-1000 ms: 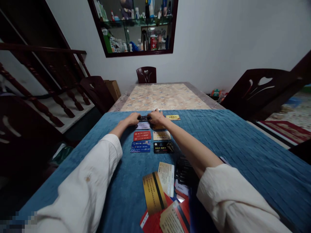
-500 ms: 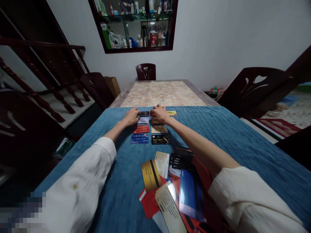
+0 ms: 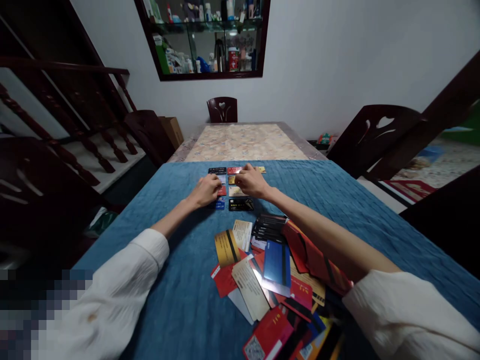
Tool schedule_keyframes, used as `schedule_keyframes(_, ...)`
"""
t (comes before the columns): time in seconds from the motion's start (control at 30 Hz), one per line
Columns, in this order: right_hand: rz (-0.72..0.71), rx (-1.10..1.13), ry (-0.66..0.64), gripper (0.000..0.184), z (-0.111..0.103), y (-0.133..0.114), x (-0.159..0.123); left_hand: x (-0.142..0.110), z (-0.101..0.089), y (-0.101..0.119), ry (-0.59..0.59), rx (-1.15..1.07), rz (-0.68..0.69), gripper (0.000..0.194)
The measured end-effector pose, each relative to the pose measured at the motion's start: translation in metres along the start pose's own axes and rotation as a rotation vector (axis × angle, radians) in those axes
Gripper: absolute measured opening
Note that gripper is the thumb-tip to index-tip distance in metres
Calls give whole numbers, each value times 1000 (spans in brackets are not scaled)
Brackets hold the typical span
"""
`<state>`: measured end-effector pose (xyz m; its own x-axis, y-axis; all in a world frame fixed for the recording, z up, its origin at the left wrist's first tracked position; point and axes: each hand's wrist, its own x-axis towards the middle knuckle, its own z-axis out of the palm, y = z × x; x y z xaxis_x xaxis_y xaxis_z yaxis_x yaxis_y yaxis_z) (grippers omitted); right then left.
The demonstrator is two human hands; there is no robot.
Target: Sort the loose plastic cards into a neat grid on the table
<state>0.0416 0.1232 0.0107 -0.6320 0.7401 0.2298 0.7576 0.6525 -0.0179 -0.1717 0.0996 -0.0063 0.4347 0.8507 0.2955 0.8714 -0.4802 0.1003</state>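
Two columns of cards lie on the blue cloth in front of me. My left hand [image 3: 205, 191] is bent over the left column, fingertips curled at the red card [image 3: 224, 191] and partly covering the white card [image 3: 222, 179] and blue card [image 3: 220, 204]. A black card [image 3: 217, 171] tops that column. Over the right column, my right hand [image 3: 251, 181] has its fingers drawn together at a gold card [image 3: 231, 179]. Around it lie a red card [image 3: 234, 170], a yellow card [image 3: 261, 169], a beige card [image 3: 236, 191] and a black VIP card [image 3: 241, 204].
Nearer me is a loose pile of cards, with a blue card [image 3: 275, 262], a gold card [image 3: 226, 247] and fanned black cards [image 3: 268, 227]. The blue cloth [image 3: 176, 280] covers the near part of the table [image 3: 243, 142]. Chairs [image 3: 222, 109] stand around it.
My left hand has moved nearer, from the top rows down to the red card. My right hand has shifted slightly nearer, uncovering the red card at the top of the right column.
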Motion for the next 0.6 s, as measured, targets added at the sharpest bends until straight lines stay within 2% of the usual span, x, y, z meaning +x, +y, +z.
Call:
schedule_keyframes(0.27,-51,4,16,22,-9,-7,-53,-40,-3,60,11,-63,137,22)
schedule_keyframes(0.6,-89,32,100,17,-5,3,-124,-72,-11,142,-85,-52,264,20)
